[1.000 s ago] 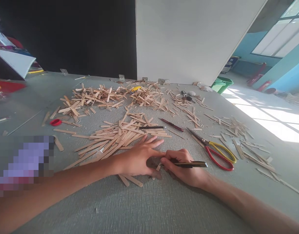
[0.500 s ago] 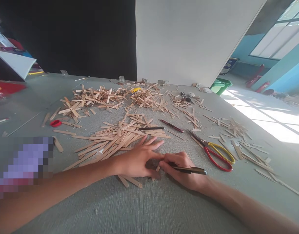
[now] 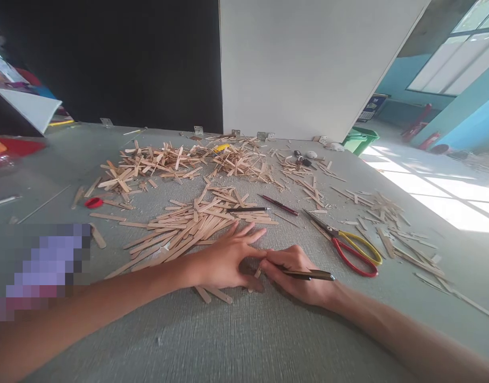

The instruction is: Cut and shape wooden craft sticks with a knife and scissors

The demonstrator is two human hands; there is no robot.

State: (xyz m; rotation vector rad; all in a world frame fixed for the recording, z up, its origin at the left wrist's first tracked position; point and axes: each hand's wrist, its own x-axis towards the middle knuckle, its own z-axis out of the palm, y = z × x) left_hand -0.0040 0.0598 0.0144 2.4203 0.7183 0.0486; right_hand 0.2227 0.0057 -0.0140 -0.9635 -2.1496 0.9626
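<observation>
My left hand [image 3: 227, 258] lies spread on the table, its fingers stretched over the near edge of a heap of craft sticks [image 3: 200, 221]. Its thumb and index finger frame a small wooden stick piece [image 3: 257, 272], mostly hidden by the hands. Closed around a dark pen [image 3: 316, 275], my right hand [image 3: 298, 276] touches the tip of the left index finger. The pen's tip is hidden. Two more pens, one black [image 3: 248, 209] and one dark red [image 3: 280, 204], lie beyond the hands. Scissors [image 3: 354, 247] with red and yellow handles rest to the right.
Loose piles of craft sticks [image 3: 160, 159] spread across the back of the grey table [image 3: 212, 346]. A red ring-shaped item [image 3: 93, 202] lies at left, and keys [image 3: 304, 159] at the back right. Behind stands a black and white panel [image 3: 308, 64]. A pixelated patch covers something at left.
The view has shifted very slightly. Both hands keep nearly the same pose and place, with the pen still in the right hand.
</observation>
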